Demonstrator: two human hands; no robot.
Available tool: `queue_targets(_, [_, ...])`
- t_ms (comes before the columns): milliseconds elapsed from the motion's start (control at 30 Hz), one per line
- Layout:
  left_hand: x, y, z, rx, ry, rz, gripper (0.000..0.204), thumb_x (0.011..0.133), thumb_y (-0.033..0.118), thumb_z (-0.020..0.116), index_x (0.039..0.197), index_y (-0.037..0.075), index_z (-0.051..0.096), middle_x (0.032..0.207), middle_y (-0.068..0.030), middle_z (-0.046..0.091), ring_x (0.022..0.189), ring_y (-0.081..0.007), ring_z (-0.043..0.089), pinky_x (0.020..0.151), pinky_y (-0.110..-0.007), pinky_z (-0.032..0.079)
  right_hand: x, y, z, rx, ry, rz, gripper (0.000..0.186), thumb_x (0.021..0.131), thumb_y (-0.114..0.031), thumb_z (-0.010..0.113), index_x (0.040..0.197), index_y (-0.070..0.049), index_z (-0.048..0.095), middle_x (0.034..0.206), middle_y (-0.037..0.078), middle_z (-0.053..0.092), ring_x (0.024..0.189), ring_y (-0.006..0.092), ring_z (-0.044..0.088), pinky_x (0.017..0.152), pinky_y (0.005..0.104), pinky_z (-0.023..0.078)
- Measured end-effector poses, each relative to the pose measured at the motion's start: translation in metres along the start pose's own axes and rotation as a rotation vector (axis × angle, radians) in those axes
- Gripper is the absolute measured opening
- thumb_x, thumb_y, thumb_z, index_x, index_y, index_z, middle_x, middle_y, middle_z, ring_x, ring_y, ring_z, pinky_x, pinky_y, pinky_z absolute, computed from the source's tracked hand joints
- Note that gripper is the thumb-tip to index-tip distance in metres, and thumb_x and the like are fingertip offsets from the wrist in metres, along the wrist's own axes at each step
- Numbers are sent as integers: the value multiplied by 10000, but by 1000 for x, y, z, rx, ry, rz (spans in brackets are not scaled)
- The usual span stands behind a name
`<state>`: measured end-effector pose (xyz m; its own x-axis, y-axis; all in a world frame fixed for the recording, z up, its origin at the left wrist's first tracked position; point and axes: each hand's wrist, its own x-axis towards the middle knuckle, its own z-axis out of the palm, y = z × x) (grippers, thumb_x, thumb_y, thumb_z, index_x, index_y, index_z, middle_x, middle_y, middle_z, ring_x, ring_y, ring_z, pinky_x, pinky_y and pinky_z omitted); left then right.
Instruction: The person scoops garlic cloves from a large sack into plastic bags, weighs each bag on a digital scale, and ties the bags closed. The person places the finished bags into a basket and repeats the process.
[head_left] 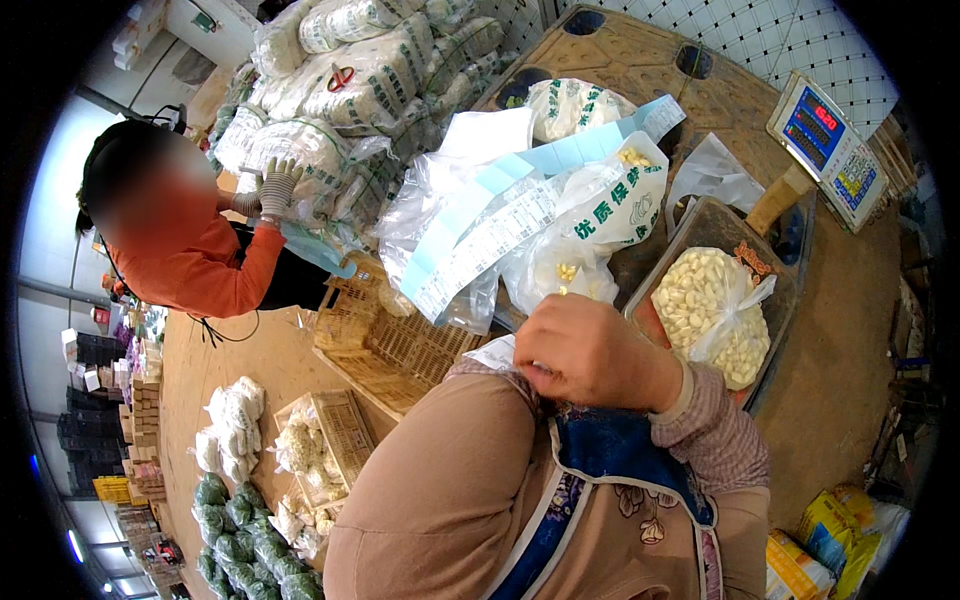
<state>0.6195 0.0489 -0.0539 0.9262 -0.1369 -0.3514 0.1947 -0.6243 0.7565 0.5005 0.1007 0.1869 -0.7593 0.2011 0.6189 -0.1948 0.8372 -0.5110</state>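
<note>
My right hand (pixel 590 350) is closed in front of my body, its fingers curled; whatever they hold is hidden. My left arm (pixel 440 480) bends toward it, and the left hand is hidden behind the right one. A white slip of paper (pixel 494 352) shows beside the left cuff. Right of my hand, a clear bag of peeled garlic cloves (pixel 710 310) lies in the scale's tray (pixel 690 235), with orange twist ties (pixel 752 258) beside it. Beyond my hands, a long strip of pale blue-backed labels (pixel 490 190) lies across plastic bags with green print (pixel 620 200).
A digital scale display (pixel 822 130) stands at the far right. At left, a co-worker (pixel 200 265) in orange with gloves stands by stacked white sacks (pixel 350 90), red-handled scissors (pixel 341 79) on top. A yellow crate (pixel 390 345) sits left of the table.
</note>
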Motion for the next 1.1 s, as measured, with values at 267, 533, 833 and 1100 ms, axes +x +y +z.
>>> queue_targets(267, [0, -2, -1, 9, -3, 12, 274, 800, 247, 482, 962, 30, 523, 896, -189, 569, 840, -347, 544, 710, -426, 424, -8, 27, -3, 538, -153, 591, 139, 706, -95, 581, 811, -5, 573, 799, 83, 588, 733, 145, 552, 654, 256, 436])
queue_targets(533, [3, -2, 2, 6, 5, 14, 268, 798, 245, 488, 953, 30, 525, 889, -188, 571, 836, -344, 546, 704, -423, 424, -9, 19, -5, 323, -116, 220, 182, 693, -174, 649, 761, -29, 562, 771, 87, 550, 742, 216, 536, 675, 286, 429])
queue_targets(833, [5, -4, 5, 8, 5, 19, 260, 795, 243, 494, 942, 31, 528, 881, -186, 572, 831, -340, 547, 698, -419, 425, -7, 22, -9, 387, -157, 203, 137, 722, -170, 602, 738, -43, 554, 732, 76, 536, 722, 237, 517, 646, 324, 420])
queue_targets(1100, [5, -6, 10, 7, 9, 26, 254, 793, 241, 500, 933, 31, 531, 874, -185, 574, 827, -337, 549, 693, -415, 425, 0, 32, -16, 276, -192, 131, 101, 701, -116, 610, 741, -39, 559, 767, 83, 552, 757, 237, 529, 681, 323, 421])
